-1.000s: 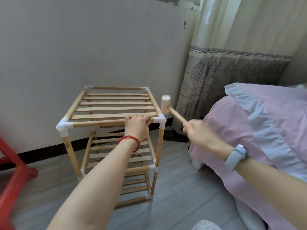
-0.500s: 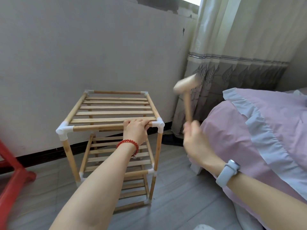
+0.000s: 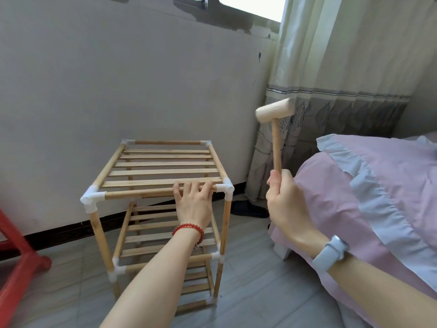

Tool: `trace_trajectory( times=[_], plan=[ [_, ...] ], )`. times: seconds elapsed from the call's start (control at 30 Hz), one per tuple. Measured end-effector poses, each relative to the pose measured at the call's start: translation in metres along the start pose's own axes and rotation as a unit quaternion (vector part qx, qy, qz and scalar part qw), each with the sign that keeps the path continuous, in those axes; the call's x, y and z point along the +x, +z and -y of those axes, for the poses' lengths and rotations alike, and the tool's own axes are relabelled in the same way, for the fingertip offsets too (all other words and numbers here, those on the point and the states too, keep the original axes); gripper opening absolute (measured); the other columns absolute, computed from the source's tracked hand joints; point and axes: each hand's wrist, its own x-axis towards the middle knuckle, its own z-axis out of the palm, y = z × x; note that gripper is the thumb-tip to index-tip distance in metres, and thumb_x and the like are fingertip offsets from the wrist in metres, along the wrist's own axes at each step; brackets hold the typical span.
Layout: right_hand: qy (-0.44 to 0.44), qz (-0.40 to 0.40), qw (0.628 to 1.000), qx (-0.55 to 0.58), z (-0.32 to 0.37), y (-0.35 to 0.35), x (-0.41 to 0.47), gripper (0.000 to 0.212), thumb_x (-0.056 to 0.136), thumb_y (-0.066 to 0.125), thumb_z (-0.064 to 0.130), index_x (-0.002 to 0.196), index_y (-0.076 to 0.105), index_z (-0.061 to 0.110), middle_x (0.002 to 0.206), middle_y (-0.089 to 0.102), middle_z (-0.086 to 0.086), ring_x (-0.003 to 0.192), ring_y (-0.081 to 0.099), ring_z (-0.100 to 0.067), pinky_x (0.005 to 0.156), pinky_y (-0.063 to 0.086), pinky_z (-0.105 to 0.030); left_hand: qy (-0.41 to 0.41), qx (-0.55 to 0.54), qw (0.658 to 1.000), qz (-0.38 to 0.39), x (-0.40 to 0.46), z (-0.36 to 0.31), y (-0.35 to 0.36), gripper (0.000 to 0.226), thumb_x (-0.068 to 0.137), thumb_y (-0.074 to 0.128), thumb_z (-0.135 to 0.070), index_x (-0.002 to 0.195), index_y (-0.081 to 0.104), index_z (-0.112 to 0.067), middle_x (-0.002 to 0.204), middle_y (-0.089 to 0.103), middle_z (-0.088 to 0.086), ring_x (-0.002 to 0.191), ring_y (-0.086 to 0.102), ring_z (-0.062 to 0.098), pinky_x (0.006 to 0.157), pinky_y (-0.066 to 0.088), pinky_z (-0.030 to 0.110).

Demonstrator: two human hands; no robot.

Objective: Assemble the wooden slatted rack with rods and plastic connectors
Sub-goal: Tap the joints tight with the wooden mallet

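Note:
A three-tier wooden slatted rack [image 3: 163, 171] stands upright on the floor by the wall, its rods joined by white plastic connectors. My left hand [image 3: 192, 202] grips the top front rod [image 3: 139, 193] just left of the front right corner connector [image 3: 227, 188]. Up in my right hand [image 3: 282, 197] is a small wooden mallet [image 3: 275, 112], held by the handle. Its head is raised above and to the right of that corner, clear of the rack.
A bed with pink cover [image 3: 378, 197] fills the right side. A curtain [image 3: 335, 91] hangs behind the mallet. A red plastic stool [image 3: 16, 256] stands at the left edge. A dark object [image 3: 248, 208] lies on the floor beside the rack.
The mallet swung up from beside the front right corner connector to an upright raised position. My left hand stayed on the top front rod.

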Motion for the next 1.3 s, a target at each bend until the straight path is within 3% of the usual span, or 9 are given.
trace_trajectory(
  times=[0.13, 0.3, 0.43, 0.6, 0.73, 0.9, 1.0, 1.17, 1.3],
  plan=[
    [0.085, 0.158, 0.969, -0.168, -0.015, 0.012, -0.021, 0.026, 0.101, 0.026, 0.036, 0.091, 0.042, 0.018, 0.090, 0.060, -0.008, 0.088, 0.058, -0.035, 0.070, 0.041, -0.037, -0.015, 0.013, 1.000, 0.011, -0.001, -0.001, -0.002, 0.037, 0.100, 0.037, -0.035, 0.136, 0.044, -0.033, 0.122, 0.055, -0.001, 0.123, 0.042, 0.022, 0.111, 0.006, 0.046],
    [-0.036, -0.059, 0.996, -0.049, -0.004, -0.008, -0.001, 0.028, 0.098, 0.032, 0.035, 0.087, 0.045, 0.012, 0.066, 0.054, -0.004, 0.065, 0.053, -0.035, 0.061, 0.044, -0.044, -0.021, 0.007, 1.000, 0.011, 0.003, -0.003, -0.005, 0.033, 0.100, 0.034, -0.037, 0.130, 0.048, -0.036, 0.120, 0.057, -0.005, 0.119, 0.045, 0.019, 0.108, 0.012, 0.042],
    [0.084, 0.170, 0.958, -0.214, -0.026, 0.005, -0.018, 0.033, 0.101, 0.024, 0.037, 0.094, 0.046, 0.014, 0.090, 0.062, -0.009, 0.080, 0.060, -0.035, 0.074, 0.046, -0.041, -0.018, 0.010, 1.000, 0.002, 0.002, -0.001, -0.006, 0.031, 0.100, 0.034, -0.037, 0.125, 0.052, -0.035, 0.115, 0.059, -0.004, 0.115, 0.047, 0.021, 0.107, 0.014, 0.042],
    [0.026, -0.016, 0.995, -0.097, -0.018, -0.022, 0.005, 0.031, 0.101, 0.029, 0.034, 0.095, 0.052, 0.013, 0.073, 0.055, -0.001, 0.075, 0.054, -0.030, 0.068, 0.043, -0.039, -0.022, 0.025, 0.999, 0.016, 0.005, -0.003, -0.004, 0.032, 0.100, 0.033, -0.035, 0.128, 0.049, -0.037, 0.118, 0.057, -0.003, 0.118, 0.045, 0.022, 0.109, 0.014, 0.044],
    [0.052, 0.150, 0.970, -0.186, -0.020, -0.011, -0.002, 0.032, 0.100, 0.031, 0.036, 0.097, 0.053, 0.013, 0.090, 0.063, -0.012, 0.088, 0.059, -0.037, 0.076, 0.048, -0.045, -0.027, 0.028, 0.999, 0.028, 0.001, -0.003, -0.004, 0.034, 0.100, 0.031, -0.036, 0.130, 0.046, -0.037, 0.121, 0.056, -0.003, 0.120, 0.043, 0.022, 0.110, 0.014, 0.045],
    [0.004, 0.008, 0.988, -0.151, 0.000, -0.031, 0.023, 0.032, 0.100, 0.033, 0.035, 0.099, 0.051, 0.009, 0.088, 0.063, -0.017, 0.083, 0.055, -0.040, 0.073, 0.046, -0.046, -0.020, 0.029, 0.999, 0.019, 0.002, -0.004, -0.006, 0.033, 0.101, 0.029, -0.037, 0.129, 0.047, -0.037, 0.119, 0.057, -0.003, 0.119, 0.044, 0.021, 0.109, 0.015, 0.044],
    [0.048, 0.158, 0.967, -0.194, -0.011, -0.014, 0.009, 0.025, 0.099, 0.032, 0.034, 0.093, 0.047, 0.015, 0.092, 0.062, -0.015, 0.088, 0.058, -0.037, 0.075, 0.047, -0.045, -0.022, 0.034, 0.999, 0.027, 0.000, -0.004, -0.007, 0.032, 0.101, 0.031, -0.036, 0.129, 0.046, -0.037, 0.121, 0.055, -0.003, 0.120, 0.043, 0.021, 0.110, 0.015, 0.044],
    [0.036, 0.057, 0.988, -0.139, -0.002, -0.015, 0.020, 0.033, 0.101, 0.031, 0.037, 0.097, 0.048, 0.010, 0.085, 0.060, -0.013, 0.083, 0.056, -0.038, 0.073, 0.047, -0.047, -0.021, 0.034, 0.999, 0.031, 0.002, -0.004, -0.006, 0.032, 0.102, 0.029, -0.036, 0.128, 0.046, -0.037, 0.121, 0.055, -0.004, 0.120, 0.042, 0.021, 0.111, 0.015, 0.044],
    [0.106, 0.191, 0.949, -0.228, -0.004, -0.003, 0.009, 0.031, 0.101, 0.028, 0.039, 0.095, 0.046, 0.015, 0.091, 0.058, -0.009, 0.082, 0.053, -0.031, 0.069, 0.041, -0.036, -0.020, 0.030, 0.999, 0.029, 0.000, -0.003, -0.006, 0.029, 0.101, 0.032, -0.035, 0.125, 0.048, -0.037, 0.120, 0.055, -0.004, 0.119, 0.043, 0.021, 0.110, 0.015, 0.044]
  ],
)
